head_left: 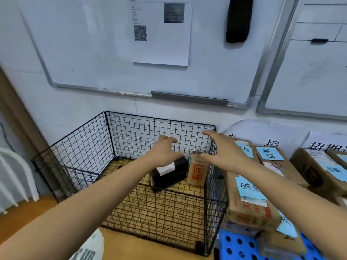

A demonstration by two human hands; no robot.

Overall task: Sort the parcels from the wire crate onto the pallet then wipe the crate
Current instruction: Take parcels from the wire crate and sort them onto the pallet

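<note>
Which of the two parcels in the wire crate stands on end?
The brown one with red print; the black one beside it lies flat.

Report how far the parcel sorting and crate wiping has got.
Done: labelled cardboard parcels sit stacked on the blue pallet. In hand: the left hand and right hand reach open over the wire crate, holding nothing. Left: the black parcel and the brown carton beside it are in the crate; wiping looks unstarted, with no cloth in either hand.
</note>
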